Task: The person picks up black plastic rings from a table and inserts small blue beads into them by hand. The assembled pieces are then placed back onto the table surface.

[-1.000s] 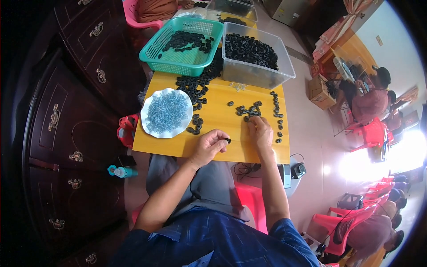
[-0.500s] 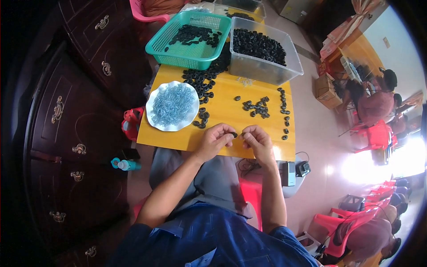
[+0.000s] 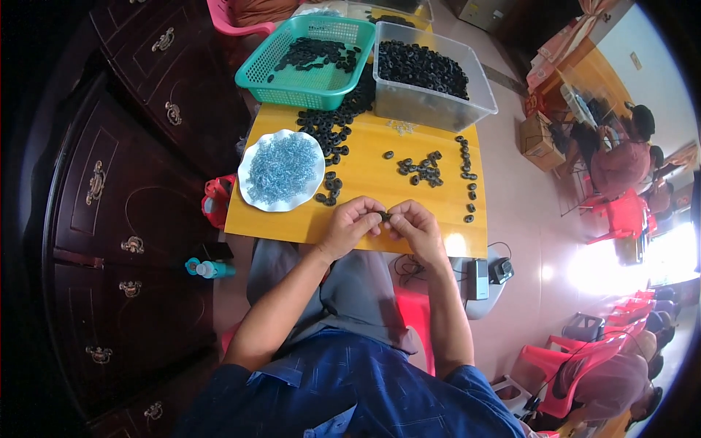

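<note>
Above the table's near edge, my left hand (image 3: 349,228) pinches a small black oval part (image 3: 385,217) between thumb and fingers. My right hand (image 3: 418,230) meets it from the other side, fingertips closed at the part; whatever they grip is too small to tell. Left of my hands stands a white scalloped plate (image 3: 252,198) heaped with tiny clear-bluish pieces (image 3: 283,169). Loose black parts (image 3: 330,190) lie between the plate and my left hand. Beyond my right hand are a cluster of black parts (image 3: 421,172) and a column of them (image 3: 468,175) along the right edge.
A green basket (image 3: 292,96) and a clear plastic bin (image 3: 431,113), both holding black parts, stand at the table's far side. A few small clear bits (image 3: 401,127) lie before the bin. Dark drawers (image 3: 109,219) rise on the left; people sit at the right.
My hands have come together: the right fingertips, apart from the black part before, now touch it. The view has shifted slightly. The lowest piece of the right column is no longer seen there.
</note>
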A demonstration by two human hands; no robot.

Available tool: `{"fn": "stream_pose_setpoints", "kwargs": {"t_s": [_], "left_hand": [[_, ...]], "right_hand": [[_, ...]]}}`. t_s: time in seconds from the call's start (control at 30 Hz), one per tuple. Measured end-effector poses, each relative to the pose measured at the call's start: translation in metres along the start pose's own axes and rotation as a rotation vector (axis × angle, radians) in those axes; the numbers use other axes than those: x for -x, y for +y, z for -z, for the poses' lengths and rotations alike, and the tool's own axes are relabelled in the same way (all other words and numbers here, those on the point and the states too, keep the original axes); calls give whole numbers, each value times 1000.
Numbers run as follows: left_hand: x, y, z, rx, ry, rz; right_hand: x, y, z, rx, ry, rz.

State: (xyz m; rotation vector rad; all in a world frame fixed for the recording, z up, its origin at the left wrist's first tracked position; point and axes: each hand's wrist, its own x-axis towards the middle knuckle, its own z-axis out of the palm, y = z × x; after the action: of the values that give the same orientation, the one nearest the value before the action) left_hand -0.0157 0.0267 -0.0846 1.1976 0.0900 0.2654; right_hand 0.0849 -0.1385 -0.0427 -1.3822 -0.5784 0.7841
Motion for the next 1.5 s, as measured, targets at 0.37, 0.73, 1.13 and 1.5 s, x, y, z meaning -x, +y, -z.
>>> {"fn": "stream_pose_setpoints", "kwargs": {"t_s": [0.37, 0.73, 1.13, 1.5], "left_hand": [[-4, 1, -7, -63, 44, 75], [-4, -8, -11, -189, 65, 20], [-1, -7, -10, -235, 88, -14], [-4, -6, -34, -721, 218, -400]], "right_hand": [[-3, 6, 1, 413, 163, 77], [-6, -3, 2, 340, 111, -6], [-11, 3, 3, 113, 54, -129], [-5, 32, 2, 97, 188, -88]]}}
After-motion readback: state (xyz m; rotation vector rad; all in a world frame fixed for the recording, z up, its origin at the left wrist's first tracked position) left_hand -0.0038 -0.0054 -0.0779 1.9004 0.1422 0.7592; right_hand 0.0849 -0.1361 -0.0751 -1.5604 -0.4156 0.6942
